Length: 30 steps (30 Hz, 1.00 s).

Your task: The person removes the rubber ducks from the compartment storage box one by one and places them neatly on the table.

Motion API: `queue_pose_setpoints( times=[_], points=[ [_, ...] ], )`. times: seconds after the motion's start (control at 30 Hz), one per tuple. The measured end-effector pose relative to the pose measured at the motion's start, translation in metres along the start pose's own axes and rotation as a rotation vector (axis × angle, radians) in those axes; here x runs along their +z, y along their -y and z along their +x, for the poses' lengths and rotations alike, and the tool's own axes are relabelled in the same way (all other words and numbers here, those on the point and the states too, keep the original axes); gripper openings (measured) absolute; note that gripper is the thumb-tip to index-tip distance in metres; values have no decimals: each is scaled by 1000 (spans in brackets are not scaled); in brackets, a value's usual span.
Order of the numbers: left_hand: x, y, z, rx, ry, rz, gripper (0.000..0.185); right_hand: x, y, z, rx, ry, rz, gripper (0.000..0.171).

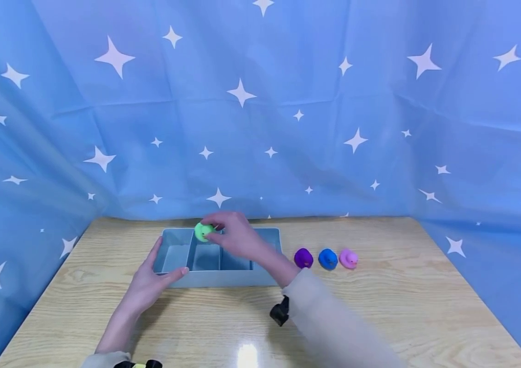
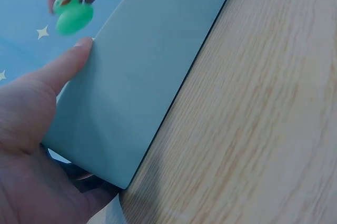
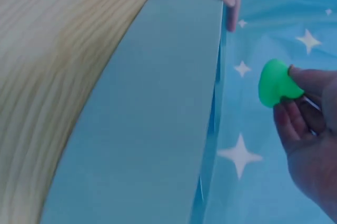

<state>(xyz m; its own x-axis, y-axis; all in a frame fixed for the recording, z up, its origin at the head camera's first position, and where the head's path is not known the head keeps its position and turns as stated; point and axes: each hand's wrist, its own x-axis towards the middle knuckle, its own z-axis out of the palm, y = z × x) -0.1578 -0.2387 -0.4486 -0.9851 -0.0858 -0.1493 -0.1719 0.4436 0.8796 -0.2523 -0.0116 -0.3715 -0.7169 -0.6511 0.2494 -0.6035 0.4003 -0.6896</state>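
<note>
A grey-blue divided tray point(image 1: 223, 278) sits on the wooden table. My right hand point(image 1: 234, 236) pinches a small green duck point(image 1: 203, 231) above the tray's left-middle part; the same green duck point(image 3: 276, 83) point(image 2: 72, 16) shows in both wrist views, held by fingertips above the tray wall point(image 3: 158, 118). My left hand point(image 1: 150, 278) holds the tray's front left corner, thumb along the front wall point(image 2: 142, 76) and fingers on the left side. Which compartment lies under the duck I cannot tell.
Three small ducks stand in a row right of the tray: purple point(image 1: 303, 257), blue point(image 1: 327, 258), pink point(image 1: 348, 258). A blue star-patterned cloth point(image 1: 260, 112) closes off the back and both sides. The wooden table point(image 1: 380, 306) stretches to the front and right.
</note>
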Motion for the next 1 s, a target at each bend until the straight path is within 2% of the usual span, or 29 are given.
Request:
queue_pose_setpoints(
  times=[0.2,0.53,1.0],
  points=[
    [1,0,0,2,16,-2,113,-30,-18,-29,-15,-17,34,30],
    [2,1,-1,-3,30,9,114,-81,-45,-83,-18,-114,-65,31],
    [1,-1,-2,-19,28,19,115,-113,-71,-128,75,-179,-95,33]
  ],
)
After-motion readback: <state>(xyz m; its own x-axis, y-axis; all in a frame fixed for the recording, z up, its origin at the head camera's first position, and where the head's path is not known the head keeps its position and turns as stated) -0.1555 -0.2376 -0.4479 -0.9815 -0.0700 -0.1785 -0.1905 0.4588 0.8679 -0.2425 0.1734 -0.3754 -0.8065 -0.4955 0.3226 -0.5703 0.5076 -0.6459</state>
